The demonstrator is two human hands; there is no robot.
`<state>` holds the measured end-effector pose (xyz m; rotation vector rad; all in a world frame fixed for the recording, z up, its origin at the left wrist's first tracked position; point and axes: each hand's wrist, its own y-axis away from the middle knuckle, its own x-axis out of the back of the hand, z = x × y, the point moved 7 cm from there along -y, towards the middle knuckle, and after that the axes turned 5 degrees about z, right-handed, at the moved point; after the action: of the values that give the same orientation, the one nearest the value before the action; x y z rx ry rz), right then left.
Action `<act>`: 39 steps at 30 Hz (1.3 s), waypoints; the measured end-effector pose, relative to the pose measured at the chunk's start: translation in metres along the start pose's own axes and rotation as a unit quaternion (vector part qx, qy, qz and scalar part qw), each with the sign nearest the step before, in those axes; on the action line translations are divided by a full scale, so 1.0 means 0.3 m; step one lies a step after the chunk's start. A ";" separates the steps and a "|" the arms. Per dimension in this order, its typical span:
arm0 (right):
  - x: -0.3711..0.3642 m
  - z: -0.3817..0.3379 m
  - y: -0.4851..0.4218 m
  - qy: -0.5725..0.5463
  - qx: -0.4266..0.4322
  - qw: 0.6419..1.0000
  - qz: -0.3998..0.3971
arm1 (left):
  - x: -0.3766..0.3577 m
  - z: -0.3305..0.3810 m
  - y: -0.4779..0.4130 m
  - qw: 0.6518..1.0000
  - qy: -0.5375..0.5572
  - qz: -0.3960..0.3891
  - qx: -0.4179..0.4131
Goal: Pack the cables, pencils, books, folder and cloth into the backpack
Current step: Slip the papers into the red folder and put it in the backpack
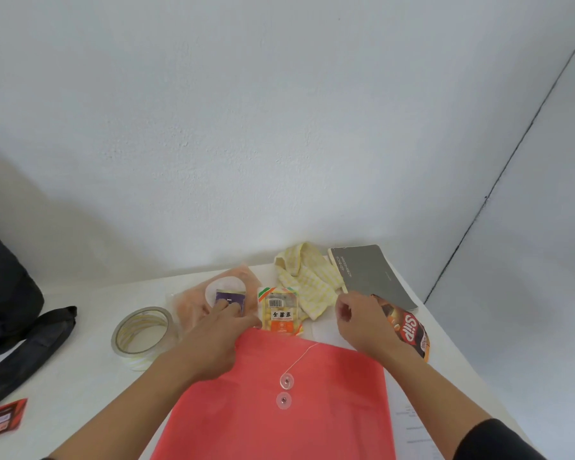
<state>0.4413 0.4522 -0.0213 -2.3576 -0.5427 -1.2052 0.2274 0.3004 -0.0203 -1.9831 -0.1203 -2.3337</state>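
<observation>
My left grip (219,330) lies flat, released, on the red folder (279,433) at its far corner; my right grip (357,322) curls at that edge, grasping what I cannot tell.

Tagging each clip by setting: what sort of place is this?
Probably a plain room, home or office: a white table pushed into a corner of bare white walls, holding a red folder, tape roll and snack packet.
</observation>
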 end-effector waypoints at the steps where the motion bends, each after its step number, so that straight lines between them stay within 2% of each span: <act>1: -0.011 0.012 0.013 0.027 -0.021 0.998 -0.044 | 0.002 0.021 0.000 1.000 0.004 0.004 -0.010; 3: -0.035 0.030 0.049 0.087 -0.043 0.989 -0.111 | 0.009 0.080 -0.011 0.998 0.020 0.035 -0.053; 5: -0.059 0.034 0.071 0.126 -0.020 0.983 -0.136 | -0.003 0.147 -0.031 0.992 0.052 0.048 -0.104; 8: -0.080 0.023 0.073 0.127 0.018 0.978 -0.163 | -0.050 0.223 -0.050 0.988 0.038 0.008 -0.152; 11: -0.087 0.025 0.060 0.148 0.027 0.967 -0.203 | -0.106 0.234 -0.047 0.988 0.001 -0.048 -0.150; 16: -0.086 0.024 0.036 0.140 0.037 0.964 -0.224 | -0.118 0.196 -0.014 0.987 0.024 -0.069 -0.140; 21: -0.108 0.016 0.040 0.121 0.012 0.959 -0.255 | -0.096 0.137 0.010 0.989 0.005 -0.113 -0.096; 25: -0.119 -0.007 0.042 0.157 0.036 0.951 -0.263 | -0.090 0.126 0.014 0.989 0.000 -0.121 -0.088; 29: -0.102 -0.021 0.072 0.112 0.036 0.974 -0.194 | -0.096 0.160 0.007 0.986 0.046 -0.123 -0.102; 34: -0.013 -0.067 0.109 -0.034 0.071 0.996 -0.053 | -0.036 0.213 -0.037 0.968 0.241 -0.032 -0.057; 39: 0.015 -0.040 0.116 -0.153 0.038 0.987 -0.018 | -0.053 0.282 -0.111 0.945 0.326 -0.025 0.016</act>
<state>0.4540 0.4174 -0.0181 -2.4915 -0.7201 -0.8230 0.3093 0.3427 -0.0227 -1.1084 -0.1615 -2.8491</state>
